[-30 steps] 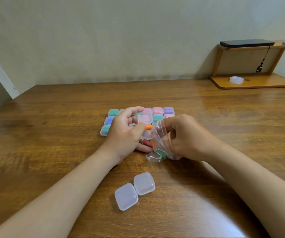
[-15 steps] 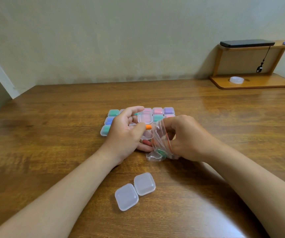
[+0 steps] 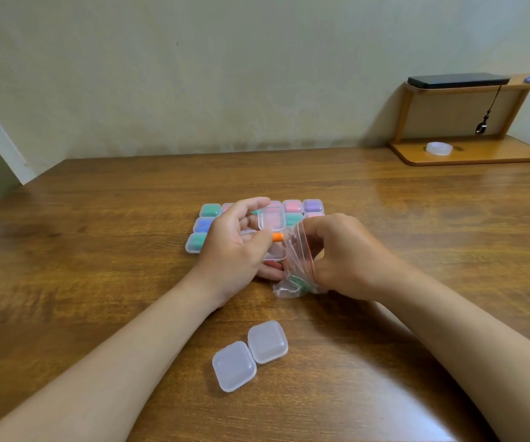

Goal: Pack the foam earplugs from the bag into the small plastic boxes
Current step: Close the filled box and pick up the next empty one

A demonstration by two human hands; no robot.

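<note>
One orange earplug: pinched in the left hand grip, over an open box, mid-table.
Bag: clamped in the right hand grip, touching the table.
Filled boxes: behind the hands, toward the far edge.
Clear boxes: two, toward the near edge.

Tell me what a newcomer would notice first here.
At the centre, the left hand pinches an orange earplug beside the clear bag gripped by the right hand. Behind them sit rows of colourful filled boxes; two clear boxes lie side by side nearer the person.
</note>
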